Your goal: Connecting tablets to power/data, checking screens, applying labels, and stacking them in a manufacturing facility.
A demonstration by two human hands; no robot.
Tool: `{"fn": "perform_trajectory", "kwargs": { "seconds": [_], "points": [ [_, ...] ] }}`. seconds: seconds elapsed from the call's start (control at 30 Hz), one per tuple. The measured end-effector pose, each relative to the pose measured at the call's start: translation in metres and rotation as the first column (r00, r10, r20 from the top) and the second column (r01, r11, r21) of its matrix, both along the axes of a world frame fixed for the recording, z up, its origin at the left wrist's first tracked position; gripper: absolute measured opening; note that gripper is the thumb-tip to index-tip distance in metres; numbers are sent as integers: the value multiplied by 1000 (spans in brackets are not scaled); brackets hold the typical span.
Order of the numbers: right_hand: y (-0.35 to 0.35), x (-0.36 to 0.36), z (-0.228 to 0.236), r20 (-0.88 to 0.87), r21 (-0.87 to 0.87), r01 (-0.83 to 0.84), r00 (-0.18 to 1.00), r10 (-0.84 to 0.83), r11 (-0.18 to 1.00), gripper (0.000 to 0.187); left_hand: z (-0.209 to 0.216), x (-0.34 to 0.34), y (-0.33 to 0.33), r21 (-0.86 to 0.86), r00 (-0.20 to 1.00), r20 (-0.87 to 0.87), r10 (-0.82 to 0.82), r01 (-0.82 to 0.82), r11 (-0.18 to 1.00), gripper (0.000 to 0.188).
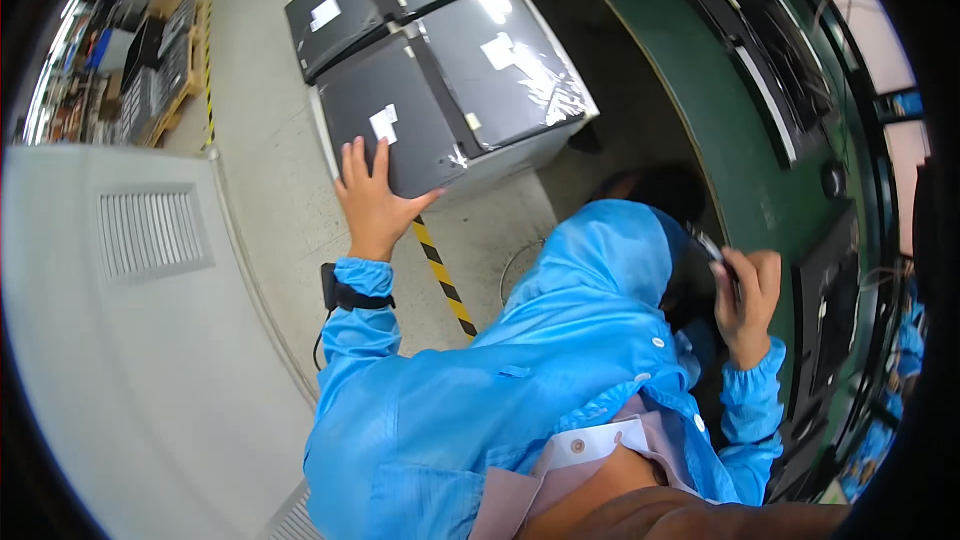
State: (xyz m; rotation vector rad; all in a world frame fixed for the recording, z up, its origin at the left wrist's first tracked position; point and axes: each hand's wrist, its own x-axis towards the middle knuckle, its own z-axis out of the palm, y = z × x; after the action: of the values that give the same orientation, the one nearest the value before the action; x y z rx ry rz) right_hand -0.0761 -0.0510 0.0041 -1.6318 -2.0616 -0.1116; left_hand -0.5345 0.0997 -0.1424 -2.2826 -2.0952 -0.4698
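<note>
My left hand [375,202] is open, its fingers spread at the near edge of a flat black panel [375,85] wrapped in clear film. Its fingertips reach just below a white label [383,123] on that panel; whether they press on it is hard to tell. My right hand [748,308] is closed round a slim dark object with a silvery end [706,243], beside the edge of the green bench. Its exact kind does not show, as the fingers cover much of it.
Several more wrapped black panels [497,65] lie on the same pale stack. A green workbench [665,50] along the right bears dark devices and a black mouse [833,179]. A grey vented cabinet [110,340] stands left. Yellow-black tape [445,280] crosses the floor; a loaded pallet [180,90] sits far left.
</note>
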Motion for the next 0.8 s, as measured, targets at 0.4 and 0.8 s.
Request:
{"fn": "perform_trajectory", "kwargs": {
  "seconds": [0.4, 0.8],
  "points": [
    [273, -277, -105, -792, -217, -557, 580, 189, 802, 22, 10, 5, -1, -53, 996, 68, 53, -50, 997, 102],
    [297, -300, -125, -638, -360, -543, 737, 225, 759, 23, 5, 1, -1, -28, 990, 130, 56, -53, 998, 104]
  ]
}}
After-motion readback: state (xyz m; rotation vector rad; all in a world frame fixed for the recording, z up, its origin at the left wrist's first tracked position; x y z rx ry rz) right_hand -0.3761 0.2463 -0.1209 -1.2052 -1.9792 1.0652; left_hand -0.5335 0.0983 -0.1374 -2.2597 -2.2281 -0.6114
